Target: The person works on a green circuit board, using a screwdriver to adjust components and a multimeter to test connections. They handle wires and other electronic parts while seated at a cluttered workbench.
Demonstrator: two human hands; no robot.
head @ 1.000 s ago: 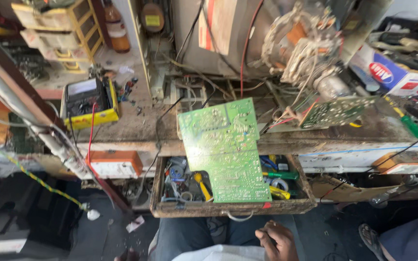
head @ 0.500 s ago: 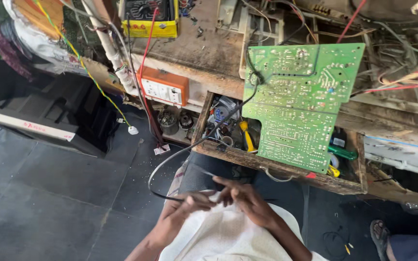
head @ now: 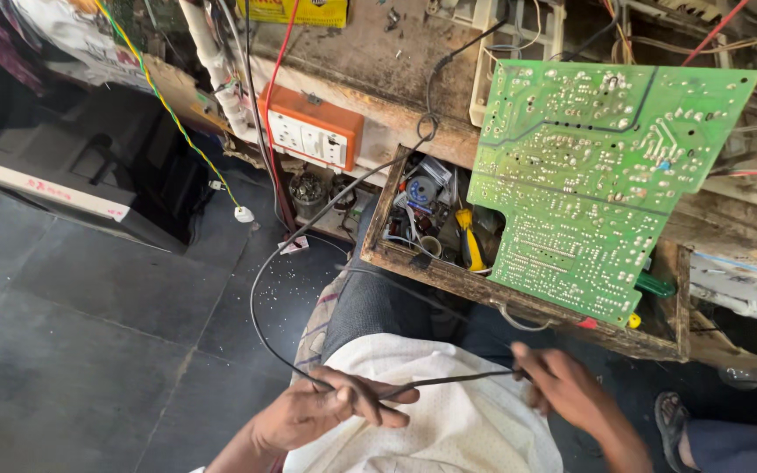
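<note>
Both hands now on cable

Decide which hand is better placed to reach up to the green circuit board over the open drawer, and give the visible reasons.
Probably the right hand: it sits almost directly below the green circuit board, pinching only the end of the black cable. The left hand is farther away, gripping the cable's loop.
</note>
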